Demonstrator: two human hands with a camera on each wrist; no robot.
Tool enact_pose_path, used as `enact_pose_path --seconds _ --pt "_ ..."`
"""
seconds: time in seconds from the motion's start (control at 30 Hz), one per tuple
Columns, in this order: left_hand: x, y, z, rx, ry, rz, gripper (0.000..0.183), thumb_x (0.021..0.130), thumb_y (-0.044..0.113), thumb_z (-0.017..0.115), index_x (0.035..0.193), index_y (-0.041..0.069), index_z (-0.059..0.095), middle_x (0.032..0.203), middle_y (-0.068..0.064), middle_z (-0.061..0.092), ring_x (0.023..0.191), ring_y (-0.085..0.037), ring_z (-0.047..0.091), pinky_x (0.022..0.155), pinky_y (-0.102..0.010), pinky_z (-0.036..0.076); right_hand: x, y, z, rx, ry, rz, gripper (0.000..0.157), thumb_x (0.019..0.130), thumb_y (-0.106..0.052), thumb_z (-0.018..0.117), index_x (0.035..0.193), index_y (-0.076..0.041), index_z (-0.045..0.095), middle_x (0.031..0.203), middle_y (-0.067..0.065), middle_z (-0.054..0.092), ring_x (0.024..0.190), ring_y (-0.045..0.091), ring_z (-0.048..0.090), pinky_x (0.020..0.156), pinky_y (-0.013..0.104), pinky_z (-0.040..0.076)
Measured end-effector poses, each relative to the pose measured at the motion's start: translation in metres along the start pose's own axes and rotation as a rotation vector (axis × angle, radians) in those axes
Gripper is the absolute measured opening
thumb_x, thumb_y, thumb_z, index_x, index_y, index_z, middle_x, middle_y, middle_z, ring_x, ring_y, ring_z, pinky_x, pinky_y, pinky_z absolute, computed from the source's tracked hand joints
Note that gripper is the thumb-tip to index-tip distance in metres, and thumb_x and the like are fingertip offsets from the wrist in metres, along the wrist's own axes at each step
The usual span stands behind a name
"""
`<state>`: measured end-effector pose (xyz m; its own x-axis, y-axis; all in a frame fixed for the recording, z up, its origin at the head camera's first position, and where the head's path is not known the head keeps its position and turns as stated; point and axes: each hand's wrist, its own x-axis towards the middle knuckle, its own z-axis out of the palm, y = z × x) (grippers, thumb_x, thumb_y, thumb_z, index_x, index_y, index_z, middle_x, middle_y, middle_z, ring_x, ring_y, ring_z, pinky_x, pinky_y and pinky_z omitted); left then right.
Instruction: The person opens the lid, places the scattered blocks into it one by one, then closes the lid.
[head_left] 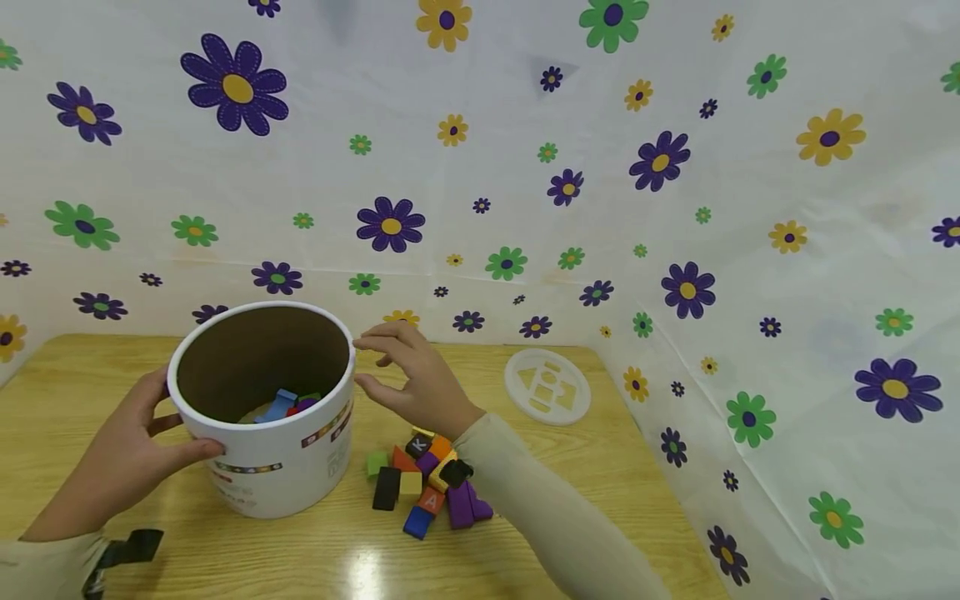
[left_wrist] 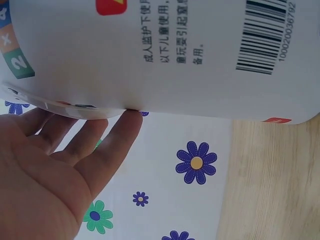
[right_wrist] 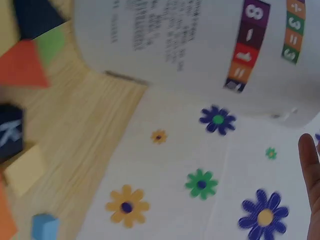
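Observation:
A white bucket (head_left: 285, 479) stands on the table at the left in the head view, leaning slightly, with a few coloured blocks (head_left: 279, 406) visible inside. My left hand (head_left: 123, 454) holds its left side, thumb across the front and fingers spread round the far side just under the rim. In the left wrist view those fingertips (left_wrist: 131, 117) touch the bucket wall. By the right rim, my right hand (head_left: 412, 375) is raised with loosely bent fingers and nothing in them. The right wrist view shows a gap between a finger (right_wrist: 307, 155) and the bucket.
A pile of coloured blocks (head_left: 410, 483) lies on the wooden table (head_left: 585, 500), right of the bucket and below my right forearm. Farther back lies a white round lid (head_left: 551, 414) with shaped cut-outs. A flower-printed sheet (head_left: 495, 100) hangs behind and along the right side.

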<state>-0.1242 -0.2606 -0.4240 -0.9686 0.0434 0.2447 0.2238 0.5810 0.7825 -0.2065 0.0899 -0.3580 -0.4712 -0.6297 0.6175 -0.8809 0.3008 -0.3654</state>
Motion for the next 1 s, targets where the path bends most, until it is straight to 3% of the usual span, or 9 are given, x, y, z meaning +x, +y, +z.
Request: enact_pose_path --seconds 0.17,0.27,0.33,0.37,0.4,0.47,0.57,0.83,1.0 --pt "-0.001 0.000 0.001 -0.014 -0.008 -0.002 0.113 0.082 0.022 0.090 0.167 0.028 0.015 0.161 -0.020 0.030 0.135 -0.045 0.031 0.073 -0.005 0.040 -0.043 0.031 -0.014 -0.060 -0.034 0.119 0.036 0.097 -0.012 0.073 0.131 -0.006 0.065 0.127 0.007 0.060 0.106 0.018 0.065 0.087 0.022 0.060" --pt "-0.001 0.001 0.002 -0.019 -0.011 -0.007 0.114 0.083 0.022 0.090 0.167 0.029 0.013 0.163 -0.020 0.027 0.136 -0.048 0.030 0.089 -0.033 0.059 -0.071 0.048 -0.023 -0.078 -0.077 0.211 0.033 0.098 -0.011 0.072 0.130 -0.007 0.066 0.124 0.008 0.062 0.096 0.021 0.068 0.083 0.030 0.063" --pt "-0.002 0.002 0.002 -0.028 -0.012 -0.009 0.115 0.083 0.022 0.089 0.168 0.028 0.012 0.164 -0.020 0.025 0.138 -0.049 0.029 0.094 -0.060 0.056 -0.087 0.059 -0.028 -0.084 -0.111 0.273 0.031 0.098 -0.011 0.071 0.129 -0.008 0.066 0.122 0.008 0.063 0.098 0.022 0.067 0.083 0.034 0.063" --pt "-0.002 0.003 0.002 -0.026 -0.012 -0.007 0.115 0.083 0.022 0.090 0.168 0.028 0.012 0.164 -0.020 0.026 0.138 -0.049 0.029 0.093 -0.062 0.056 -0.095 0.063 -0.030 -0.090 -0.129 0.303 0.030 0.099 -0.012 0.070 0.129 -0.008 0.067 0.122 0.008 0.063 0.100 0.022 0.067 0.084 0.035 0.063" --pt "-0.002 0.003 0.001 -0.027 -0.011 -0.006 0.114 0.083 0.022 0.090 0.168 0.028 0.013 0.164 -0.020 0.026 0.138 -0.049 0.029 0.093 -0.062 0.056 -0.103 0.068 -0.031 -0.091 -0.151 0.334 0.030 0.099 -0.012 0.070 0.129 -0.008 0.067 0.122 0.008 0.063 0.102 0.023 0.066 0.085 0.035 0.063" --pt "-0.003 0.003 0.001 -0.027 -0.010 0.001 0.114 0.083 0.021 0.090 0.167 0.027 0.014 0.163 -0.021 0.027 0.137 -0.049 0.029 0.091 -0.035 0.058 -0.116 0.076 -0.033 -0.096 -0.199 0.390 0.031 0.100 -0.013 0.070 0.130 -0.008 0.067 0.124 0.008 0.062 0.108 0.026 0.065 0.087 0.036 0.062" --pt "-0.003 0.002 0.000 -0.019 -0.010 0.009 0.113 0.082 0.021 0.090 0.167 0.027 0.015 0.162 -0.020 0.028 0.136 -0.046 0.029 0.075 -0.006 0.040 -0.133 0.084 -0.034 -0.095 -0.272 0.466 0.031 0.100 -0.015 0.069 0.130 -0.007 0.066 0.126 0.007 0.062 0.111 0.026 0.065 0.090 0.036 0.061" --pt "-0.005 -0.001 0.000 -0.024 -0.010 0.016 0.110 0.084 0.018 0.088 0.167 0.031 0.016 0.161 -0.017 0.030 0.137 -0.030 0.030 0.078 -0.004 0.040 -0.151 0.083 -0.036 -0.023 -0.441 0.540 0.028 0.100 -0.022 0.069 0.126 -0.010 0.070 0.119 0.001 0.068 0.106 0.017 0.064 0.092 0.036 0.059" --pt "-0.004 -0.001 0.001 -0.035 -0.010 0.010 0.109 0.085 0.019 0.088 0.167 0.031 0.016 0.161 -0.017 0.029 0.135 -0.034 0.030 0.077 -0.006 0.040 -0.154 0.079 -0.033 0.082 -0.504 0.534 0.031 0.099 -0.016 0.070 0.130 -0.011 0.069 0.120 0.003 0.067 0.108 0.017 0.063 0.093 0.032 0.059"
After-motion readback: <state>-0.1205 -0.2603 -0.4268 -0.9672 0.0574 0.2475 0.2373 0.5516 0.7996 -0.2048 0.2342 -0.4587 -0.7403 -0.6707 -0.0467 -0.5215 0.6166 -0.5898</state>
